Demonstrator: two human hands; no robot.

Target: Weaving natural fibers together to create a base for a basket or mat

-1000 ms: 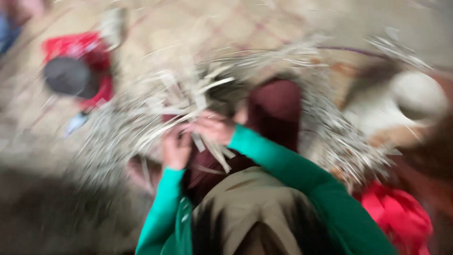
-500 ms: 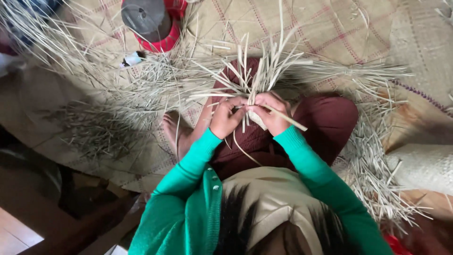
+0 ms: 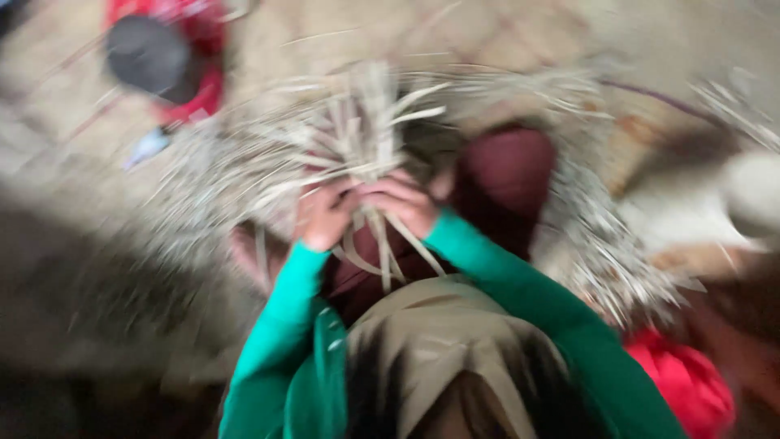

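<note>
— Woven matting (image 3: pixel 455 32) covers the floor, and loose pale strips (image 3: pixel 219 162) lie scattered across it on every side. Where is the work itself?

— Over the lap, on the maroon cloth (image 3: pixel 504 179). A bundle of strips (image 3: pixel 366 130) fans upward and outward from one tight point, and a few loose ends hang down toward the body.

— And the hands?

— Close together, nearly touching. The left hand (image 3: pixel 325 215) and the right hand (image 3: pixel 402 203) both seem closed around the bundle where the strips cross. The frame is smeared with motion, so I cannot tell which fingers pinch which strip.

— What would make the weaving go well here?

— My guess: keep the crossing pinched firmly so the strips already laid do not slip apart, and move one strip at a time while the other hand holds. The fanned ends look springy; letting go with both hands would likely loosen the whole start.

— Anything nearby that could get in the way?

— A dark round lid on a red container (image 3: pixel 162 57) sits well apart, up and to the left. Red fabric (image 3: pixel 682 382) lies near the right elbow, and something pale (image 3: pixel 731 203) rests off to the right, too blurred to name. The loose strips are the nearer nuisance, since they could tangle with the hanging ends.
</note>
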